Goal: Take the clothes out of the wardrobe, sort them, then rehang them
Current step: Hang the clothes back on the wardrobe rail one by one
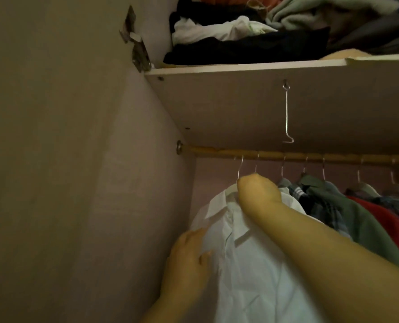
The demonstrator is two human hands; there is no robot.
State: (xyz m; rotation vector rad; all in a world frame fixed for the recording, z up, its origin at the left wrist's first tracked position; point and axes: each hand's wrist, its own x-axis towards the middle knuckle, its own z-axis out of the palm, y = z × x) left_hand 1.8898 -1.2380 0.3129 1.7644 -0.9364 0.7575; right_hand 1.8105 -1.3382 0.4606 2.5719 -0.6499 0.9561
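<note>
Right hand (pixel 259 192), we note, is curled round the hanger (pixel 240 170) neck, hook up at the rail (pixel 287 156). Left hand (pixel 189 259), fingers spread, rests on the white shirt (pixel 252 271), leftmost on the rail.

Dim warm light inside a wardrobe (pixel 228 108). A tan door face (pixel 42 159) fills the far left of the frame, joined by a metal hinge (pixel 139 51) at upper left of centre to the greyer side panel (pixel 151 194). A pale shelf board (pixel 240 67) crosses the upper right, seen from below, with a thin wire hook (pixel 286 113) hanging from a screw eye in its underside, right of centre. Just under it a wooden rail (pixel 217 151) runs horizontally to the right edge, its left end seated in a round metal socket (pixel 179 147) on the side panel; the back panel (pixel 213 173) below the rail sits in shadow.
</note>
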